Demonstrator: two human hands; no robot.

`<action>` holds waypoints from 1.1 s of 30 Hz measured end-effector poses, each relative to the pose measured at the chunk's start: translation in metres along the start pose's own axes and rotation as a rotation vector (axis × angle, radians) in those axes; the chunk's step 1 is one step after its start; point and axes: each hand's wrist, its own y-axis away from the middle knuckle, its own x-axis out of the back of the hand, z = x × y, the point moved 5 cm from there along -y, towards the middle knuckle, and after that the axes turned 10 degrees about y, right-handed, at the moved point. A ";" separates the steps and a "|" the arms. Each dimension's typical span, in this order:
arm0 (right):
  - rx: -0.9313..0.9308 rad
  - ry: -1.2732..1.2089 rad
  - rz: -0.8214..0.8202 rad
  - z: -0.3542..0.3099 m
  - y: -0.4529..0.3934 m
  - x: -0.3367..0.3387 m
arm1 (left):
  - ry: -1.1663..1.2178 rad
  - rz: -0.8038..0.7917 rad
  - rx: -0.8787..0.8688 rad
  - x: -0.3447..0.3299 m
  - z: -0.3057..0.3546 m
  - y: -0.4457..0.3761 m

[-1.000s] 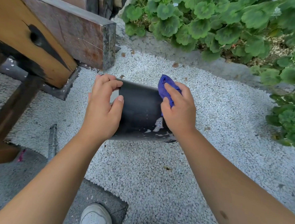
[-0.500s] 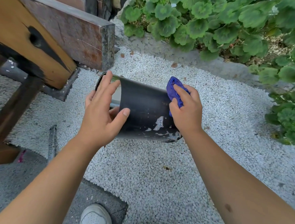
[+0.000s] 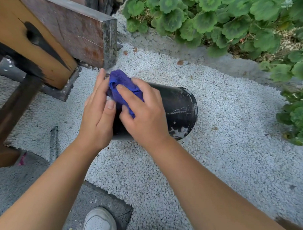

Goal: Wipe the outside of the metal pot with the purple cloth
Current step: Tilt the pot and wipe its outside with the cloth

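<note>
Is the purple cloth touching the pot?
Touching. The head view shows the right hand pressing the purple cloth flat on the pot.

Soft, even daylight without hard shadows; sharp centre, wide-angle bending at the edges

The pot (image 3: 175, 105) was black all over, with whitish scuffs and scratch marks near its base end. The cloth (image 3: 121, 89) was a deep purple-blue, pretty saturated. The gravel (image 3: 215, 135) was pale white-grey pebbles with a few brown leaf bits. The plants (image 3: 229, 19) were bright green. The wooden beam (image 3: 37, 40) was orange-brown with a black knot streak, and the plank (image 3: 73, 28) beside it dark reddish-brown. The shoe (image 3: 99, 222) was white.
</note>
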 end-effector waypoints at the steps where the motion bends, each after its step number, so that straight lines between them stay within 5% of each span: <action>1: -0.008 0.023 -0.005 0.007 0.001 0.001 | -0.020 0.014 -0.011 0.000 0.001 0.002; 11: -0.256 0.163 -0.105 0.092 0.023 0.019 | 0.021 0.041 -0.013 -0.005 0.010 0.000; 16: -0.321 0.150 -0.099 0.108 0.026 0.022 | 0.032 -0.113 0.083 -0.003 0.002 0.003; 33: -0.597 -0.039 -0.129 0.148 0.017 0.031 | -0.108 -0.092 0.144 -0.002 0.014 0.020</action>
